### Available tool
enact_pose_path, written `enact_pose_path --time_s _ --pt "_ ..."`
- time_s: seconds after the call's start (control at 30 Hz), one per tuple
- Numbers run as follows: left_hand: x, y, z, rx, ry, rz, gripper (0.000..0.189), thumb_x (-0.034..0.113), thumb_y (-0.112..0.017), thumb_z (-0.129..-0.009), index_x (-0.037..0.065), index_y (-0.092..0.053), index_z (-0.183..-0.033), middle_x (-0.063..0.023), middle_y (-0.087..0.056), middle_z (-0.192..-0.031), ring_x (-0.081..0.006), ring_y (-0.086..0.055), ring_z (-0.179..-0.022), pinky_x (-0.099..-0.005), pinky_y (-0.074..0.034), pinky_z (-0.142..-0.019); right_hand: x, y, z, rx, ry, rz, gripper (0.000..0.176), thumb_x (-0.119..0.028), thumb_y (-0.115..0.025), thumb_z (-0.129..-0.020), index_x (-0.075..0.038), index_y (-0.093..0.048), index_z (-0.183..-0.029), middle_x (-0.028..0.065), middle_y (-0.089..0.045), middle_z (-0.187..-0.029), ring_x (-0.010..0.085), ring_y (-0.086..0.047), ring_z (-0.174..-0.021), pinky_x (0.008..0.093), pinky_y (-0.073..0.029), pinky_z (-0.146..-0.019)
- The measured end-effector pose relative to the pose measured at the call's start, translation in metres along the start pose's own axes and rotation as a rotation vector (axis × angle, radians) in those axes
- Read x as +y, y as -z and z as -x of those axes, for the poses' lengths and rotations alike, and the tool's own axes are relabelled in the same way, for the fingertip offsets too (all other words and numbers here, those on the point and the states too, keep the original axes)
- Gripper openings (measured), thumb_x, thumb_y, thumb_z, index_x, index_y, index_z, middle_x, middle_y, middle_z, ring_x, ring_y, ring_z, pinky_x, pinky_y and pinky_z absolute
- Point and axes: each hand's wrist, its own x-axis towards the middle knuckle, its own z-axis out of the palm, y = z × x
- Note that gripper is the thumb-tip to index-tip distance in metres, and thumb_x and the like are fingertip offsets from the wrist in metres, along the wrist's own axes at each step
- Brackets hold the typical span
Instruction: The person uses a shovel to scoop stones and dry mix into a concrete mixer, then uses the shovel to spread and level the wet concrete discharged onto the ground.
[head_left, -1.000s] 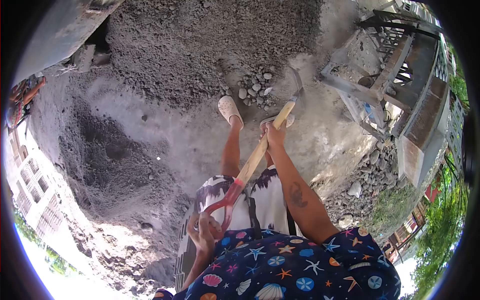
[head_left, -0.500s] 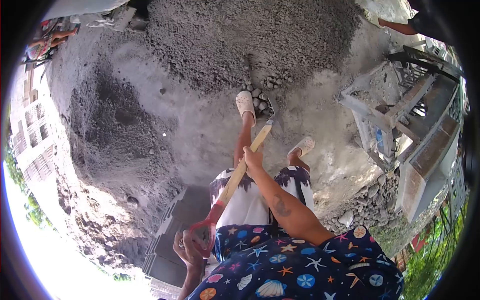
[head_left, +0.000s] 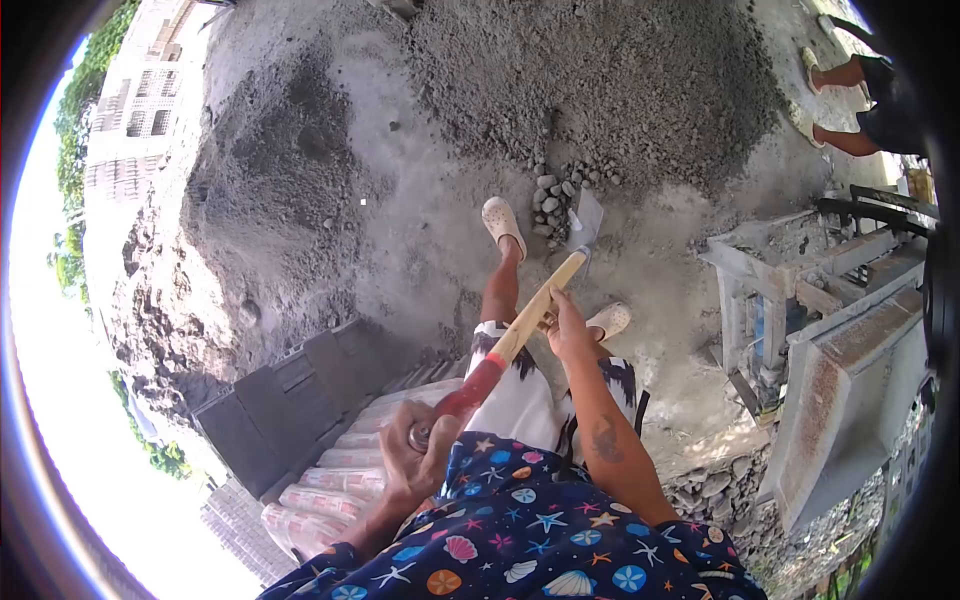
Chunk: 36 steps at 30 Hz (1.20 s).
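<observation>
A shovel with a wooden shaft [head_left: 535,317] and a red grip end slants across my legs. My left hand [head_left: 412,455] is wrapped round its red handle near my waist. Farther down, my right hand [head_left: 566,326] grips the bare wood. The grey metal blade [head_left: 587,218] is close to the ground, just right of a small cluster of stones [head_left: 549,200], its visible face bare. Beyond the stones rises a wide heap of grey gravel mix [head_left: 600,80]. My shoes [head_left: 504,222] stand on the dusty ground near the blade.
Stacked printed sacks [head_left: 340,480] and dark grey panels [head_left: 290,400] lie at my left. A dark sand pile [head_left: 285,150] is farther left. On the right stand a weathered frame structure [head_left: 760,290] and a pale trough-like box [head_left: 850,400]. Another person's legs [head_left: 840,77] show at upper right.
The blade has shifted right, away from the stones, and its face now shows more. Both hands keep hold of the shovel. My view has turned, bringing the sacks and the other person's legs into sight.
</observation>
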Motion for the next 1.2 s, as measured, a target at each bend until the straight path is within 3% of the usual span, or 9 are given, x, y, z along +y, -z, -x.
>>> enact_pose_path --time_s 0.2,0.3,0.4,0.5,0.57,0.77,0.93,1.07,1.2 --pt "0.033 -0.065 0.079 -0.308 0.126 -0.008 0.047 0.039 -0.078 -0.082 0.000 -0.052 -0.083 -0.0073 -0.056 -0.068 -0.0151 -0.054 -0.064 -0.0334 -0.046 -0.058 -0.023 0.041 0.074 -0.079 -0.016 -0.154 0.020 -0.025 -0.064 -0.093 -0.014 -0.052 -0.104 0.0038 -0.061 -0.085 0.0163 -0.055 -0.067 0.0331 -0.048 -0.064" --pt "0.021 -0.045 0.082 -0.222 0.034 -0.057 0.047 0.039 -0.077 -0.083 0.000 -0.052 -0.085 -0.0072 -0.057 -0.068 -0.0140 -0.054 -0.063 -0.0322 -0.045 -0.056 -0.007 0.016 0.079 -0.120 0.027 -0.140 0.015 -0.017 -0.060 -0.094 -0.007 -0.050 -0.097 0.0069 -0.058 -0.081 0.0197 -0.058 -0.067 0.0364 -0.053 -0.064" --pt "0.018 0.010 0.092 0.033 0.432 0.527 0.039 0.037 -0.067 -0.091 0.005 -0.045 -0.084 -0.0065 -0.055 -0.068 -0.0129 -0.052 -0.057 -0.0272 -0.044 -0.052 0.035 -0.028 0.088 -0.111 -0.006 -0.140 0.013 -0.014 -0.060 -0.093 -0.009 -0.048 -0.095 0.0054 -0.054 -0.077 0.0202 -0.058 -0.066 0.0345 -0.052 -0.064" --pt "-0.009 0.042 0.113 0.285 0.354 0.711 0.038 0.038 -0.061 -0.093 0.007 -0.041 -0.083 -0.0076 -0.053 -0.068 -0.0140 -0.051 -0.054 -0.0266 -0.045 -0.050 0.064 -0.080 0.104 -0.148 -0.051 -0.029 0.022 -0.009 -0.060 -0.090 -0.008 -0.046 -0.108 0.0059 -0.050 -0.076 0.0199 -0.057 -0.063 0.0356 -0.052 -0.058" --pt "-0.037 0.043 0.124 0.372 0.318 0.778 0.039 0.041 -0.057 -0.094 0.007 -0.041 -0.083 -0.0092 -0.053 -0.068 -0.0149 -0.052 -0.056 -0.0287 -0.046 -0.050 0.073 -0.120 0.118 -0.095 0.073 0.290 0.069 0.000 -0.054 -0.087 -0.010 -0.024 -0.148 0.0092 -0.052 -0.088 0.0184 -0.056 -0.056 0.0349 -0.052 -0.048" --pt "-0.137 0.059 0.102 0.077 0.312 0.555 0.090 0.078 -0.017 -0.090 -0.003 -0.053 -0.108 -0.0214 -0.066 -0.087 -0.0248 -0.063 -0.074 -0.0381 -0.052 -0.077 0.092 -0.244 0.033 -0.219 0.308 1.083 0.091 -0.004 -0.059 -0.080 -0.012 -0.012 -0.157 0.0141 -0.061 -0.082 0.0235 -0.062 -0.055 0.0356 -0.052 -0.046" --pt "-0.191 0.087 0.027 0.044 0.489 0.591 0.081 0.048 -0.006 -0.106 -0.004 -0.061 -0.077 -0.0164 -0.067 -0.083 -0.0237 -0.062 -0.070 -0.0337 -0.051 -0.073 0.086 -0.388 -0.102 -0.262 0.594 1.690 0.082 -0.019 -0.068 -0.082 -0.010 -0.027 -0.153 0.0291 -0.064 -0.114 0.0393 -0.065 -0.104 0.0421 -0.051 -0.091" --pt "-0.184 0.116 -0.042 -0.031 0.659 0.384 0.080 0.051 -0.011 -0.105 -0.005 -0.061 -0.075 -0.0169 -0.066 -0.082 -0.0235 -0.062 -0.069 -0.0331 -0.051 -0.071 0.071 -0.456 -0.253 -0.329 0.839 1.829 0.074 -0.024 -0.071 -0.081 -0.016 -0.041 -0.148 0.0225 -0.068 -0.108 0.0355 -0.068 -0.093 0.0408 -0.053 -0.085" --pt "-0.224 0.139 -0.072 -0.026 0.743 0.459 0.082 0.053 -0.013 -0.105 -0.004 -0.059 -0.068 -0.0178 -0.066 -0.077 -0.0248 -0.063 -0.069 -0.0338 -0.051 -0.071 0.032 -0.462 -0.284 -0.250 0.547 1.984 0.071 -0.021 -0.068 -0.084 -0.019 -0.040 -0.149 0.0190 -0.070 -0.100 0.0290 -0.070 -0.081 0.0400 -0.055 -0.078"
